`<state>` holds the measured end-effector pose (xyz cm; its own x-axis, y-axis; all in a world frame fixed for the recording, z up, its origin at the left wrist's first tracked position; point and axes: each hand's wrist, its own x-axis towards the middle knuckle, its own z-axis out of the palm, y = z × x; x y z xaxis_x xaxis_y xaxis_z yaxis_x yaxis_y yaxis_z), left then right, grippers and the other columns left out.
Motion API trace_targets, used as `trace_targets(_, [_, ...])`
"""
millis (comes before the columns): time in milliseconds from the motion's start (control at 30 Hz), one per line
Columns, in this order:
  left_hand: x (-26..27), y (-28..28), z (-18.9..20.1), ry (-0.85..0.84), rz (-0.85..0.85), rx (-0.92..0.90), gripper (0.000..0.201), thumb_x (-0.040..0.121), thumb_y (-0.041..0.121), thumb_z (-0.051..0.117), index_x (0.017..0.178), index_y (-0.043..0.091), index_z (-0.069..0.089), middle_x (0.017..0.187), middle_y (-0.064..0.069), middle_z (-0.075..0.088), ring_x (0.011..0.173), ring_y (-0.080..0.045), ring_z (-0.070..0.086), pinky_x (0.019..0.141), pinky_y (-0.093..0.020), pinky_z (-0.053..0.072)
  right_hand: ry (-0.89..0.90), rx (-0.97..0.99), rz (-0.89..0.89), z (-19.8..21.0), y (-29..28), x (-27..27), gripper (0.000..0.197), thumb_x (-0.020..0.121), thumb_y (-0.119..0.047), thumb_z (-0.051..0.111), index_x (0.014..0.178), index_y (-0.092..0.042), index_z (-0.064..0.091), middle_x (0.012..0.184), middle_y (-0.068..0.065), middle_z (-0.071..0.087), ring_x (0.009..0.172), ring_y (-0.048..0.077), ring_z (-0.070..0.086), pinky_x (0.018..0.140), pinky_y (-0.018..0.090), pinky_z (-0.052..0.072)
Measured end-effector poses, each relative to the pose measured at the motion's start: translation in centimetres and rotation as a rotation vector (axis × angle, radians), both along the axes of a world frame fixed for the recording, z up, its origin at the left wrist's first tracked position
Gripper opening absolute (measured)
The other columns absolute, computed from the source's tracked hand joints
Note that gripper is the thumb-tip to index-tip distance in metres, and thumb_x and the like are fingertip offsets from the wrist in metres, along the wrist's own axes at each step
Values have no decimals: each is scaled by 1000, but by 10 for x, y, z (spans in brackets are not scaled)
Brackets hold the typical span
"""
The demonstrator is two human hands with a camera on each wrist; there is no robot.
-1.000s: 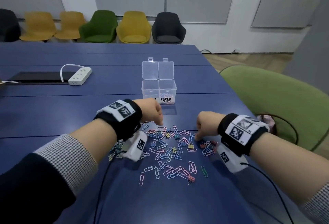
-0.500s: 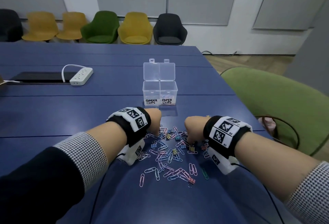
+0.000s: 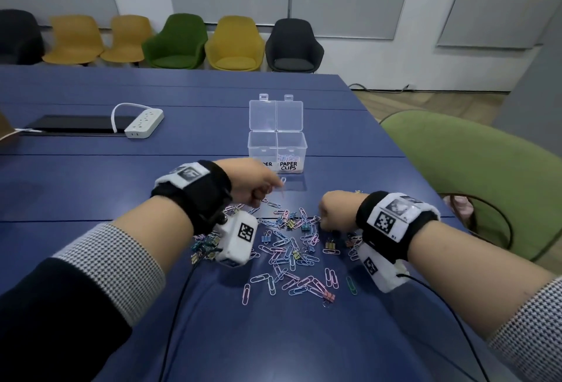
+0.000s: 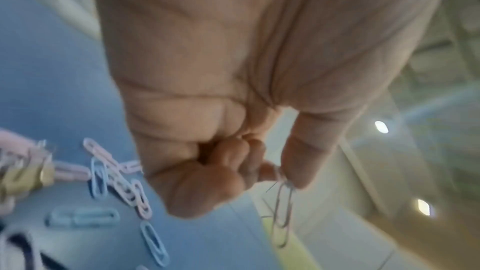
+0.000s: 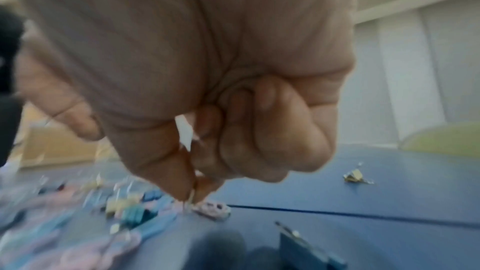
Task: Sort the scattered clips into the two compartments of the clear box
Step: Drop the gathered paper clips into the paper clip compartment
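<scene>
Head view: the left hand pinches 1 paper clip just short of the clear box; carrying it over the rim into the "PAPER CLIPS" side would serve best. Its partner, the right hand, appears to pinch something in the pile, though blur hides what.

White power strip beside what looks like a dark tablet
</scene>
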<state>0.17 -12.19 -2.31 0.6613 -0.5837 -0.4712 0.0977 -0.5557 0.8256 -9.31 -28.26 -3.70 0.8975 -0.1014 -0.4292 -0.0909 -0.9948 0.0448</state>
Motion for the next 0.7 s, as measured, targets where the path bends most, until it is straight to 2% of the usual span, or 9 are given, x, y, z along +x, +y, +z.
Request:
trace_targets(67, [1,3,1,244,106,-252,26,93,10,43,68,12,43,57,-1,40,51,-13,32,49,-23,34,-90,273,-131,1,-12,0,24,92,-16,44,69,-18,46,77,5,50,67,22,46,57,24,36])
trace_targets(100, [2,6,2,333,145,-341,22,92,11,42,70,11,45,60,-3,45,52,-14,38,49,-22,39,-134,488,-246,2,-18,-2,27,92,-15,42,66,-21,42,69,2,46,58,18,42,51,24,34])
trace_targets(167, [0,12,1,467,219,-494,16,89,10,42,75,7,48,68,-7,51,58,-16,48,49,-22,48,-196,951,-495,3,-32,-7,29,89,-13,38,61,-22,34,58,-1,29,44,12,23,41,19,17])
trace_targets(233, [-2,16,-3,534,259,-597,5,83,8,46,81,5,49,70,-9,55,60,-17,53,50,-22,52,-232,1324,-667,5,-44,-16,33,90,-15,37,59,-19,30,57,-1,22,41,9,17,40,17,10])
trace_targets(367, [-6,20,-17,623,251,-663,14,77,6,54,90,3,52,71,-6,58,57,-14,58,52,-20,55,-231,1730,-824,9,-62,-35,26,93,-9,39,67,-13,43,56,3,47,42,10,42,36,16,26])
trace_targets(433, [-7,21,-20,637,240,-663,14,77,5,51,90,3,54,72,-6,57,58,-14,58,53,-21,55,-207,1700,-799,8,-68,-41,23,92,-6,39,73,-11,50,58,2,49,43,10,43,37,17,29])
trace_targets(500, [-6,21,-22,678,252,-676,16,77,6,44,88,2,56,73,-8,56,57,-17,58,52,-24,54,-200,1509,-745,3,-74,-45,25,93,-5,37,76,-11,55,54,-2,38,41,8,29,38,18,20])
trace_targets(567, [-5,20,-21,707,236,-656,17,78,14,43,82,4,55,71,-7,53,55,-17,53,49,-24,48,-189,1160,-597,-1,-77,-49,27,94,-8,40,76,-13,60,51,-5,33,42,9,22,40,18,16])
trace_targets(700, [-13,11,-22,471,109,-326,24,88,25,51,66,16,44,54,5,31,42,-8,27,40,-18,17,-170,296,-106,-3,-68,-58,12,82,-28,67,74,-20,64,56,-12,50,53,3,42,48,14,32])
